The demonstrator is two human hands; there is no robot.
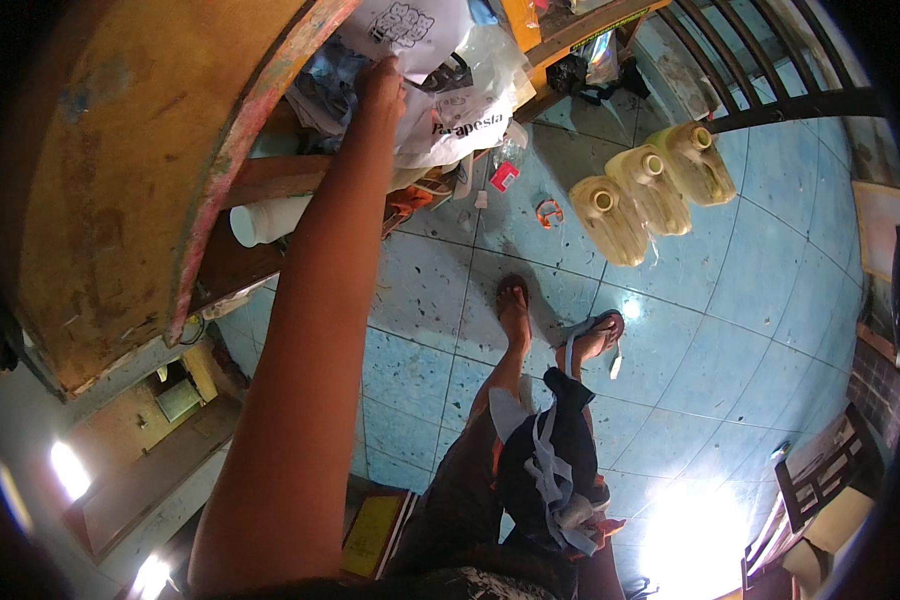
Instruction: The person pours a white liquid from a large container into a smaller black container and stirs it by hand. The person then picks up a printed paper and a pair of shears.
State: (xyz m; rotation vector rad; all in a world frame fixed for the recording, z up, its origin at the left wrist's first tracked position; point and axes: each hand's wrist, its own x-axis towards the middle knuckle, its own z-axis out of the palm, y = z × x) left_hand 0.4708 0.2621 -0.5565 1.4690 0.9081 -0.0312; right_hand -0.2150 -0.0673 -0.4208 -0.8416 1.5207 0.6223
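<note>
My left hand [380,88] reaches far forward, its fingers closed on the edge of a white bag with a dark line drawing [405,28]. Just beyond and beside it is a white plastic bag with dark print [465,125], among crumpled bags and pale blue cloth [330,85]. These lie on a wooden shelf. A bundle of dark cloth with grey strips [550,470] hangs in front of my legs, with some orange showing. What holds the bundle up is hidden, and my right hand does not show.
A worn wooden panel [120,180] rises at the left, next to a white container [265,222]. Three yellowish jerrycans [650,190] stand on the blue tiled floor [710,270]. A red packet [504,177] and an orange ring-like piece [549,213] lie nearby. A dark chair [830,465] stands at right.
</note>
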